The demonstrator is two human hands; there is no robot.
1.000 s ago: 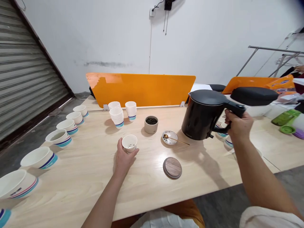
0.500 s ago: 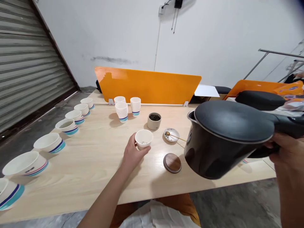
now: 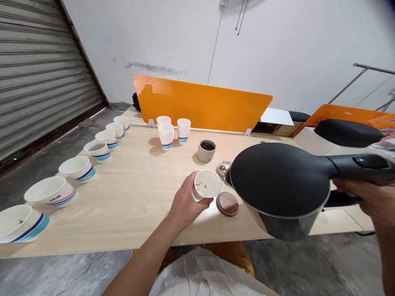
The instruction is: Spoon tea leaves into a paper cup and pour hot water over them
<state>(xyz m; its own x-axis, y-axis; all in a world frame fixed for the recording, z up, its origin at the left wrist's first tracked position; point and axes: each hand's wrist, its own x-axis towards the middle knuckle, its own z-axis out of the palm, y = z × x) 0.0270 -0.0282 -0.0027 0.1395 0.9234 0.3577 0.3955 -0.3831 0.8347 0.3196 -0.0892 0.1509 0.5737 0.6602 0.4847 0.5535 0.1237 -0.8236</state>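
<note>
L hand (image 3: 185,203) fingers (image 3: 203,201) round paper cup (image 3: 207,184) w/ tea specks (image 3: 200,185); R hand (image 3: 359,195) fingers (image 3: 344,186) curled under kettle handle (image 3: 361,162)

View: One camera is sitting on the person's head and is looking out from up there.
Facing: It is pointing forward and down, over the desk (image 3: 123,205), toward a white wall (image 3: 296,53).
Nearness: It is looking from close by at the left hand (image 3: 188,201) and the right hand (image 3: 364,197), and the right hand is showing at the picture's edge.
Far part: It is seeing a metal roller door (image 3: 40,70) well away on the left side.
</note>
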